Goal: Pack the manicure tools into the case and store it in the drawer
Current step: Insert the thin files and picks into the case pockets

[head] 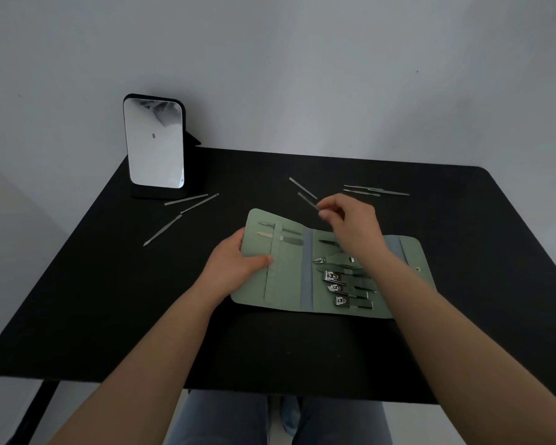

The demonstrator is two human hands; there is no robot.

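Observation:
A green fold-out manicure case (286, 284) lies open on the black table (109, 300), with three nail clippers (336, 288) and a few thin tools strapped inside. My left hand (235, 261) grips the case's left flap, thumb on top. Above the case's far edge, my right hand (350, 220) pinches a thin metal tool (307, 200) by its near end, lifted off the table. Another thin tool (302, 187) lies just beyond it. Loose thin tools lie at the left (187, 210) and at the far right (374, 190).
A standing mirror (154, 142) with a black base is at the table's far left corner, close to the left group of tools. A plain wall is behind the table. My knees show under the near edge.

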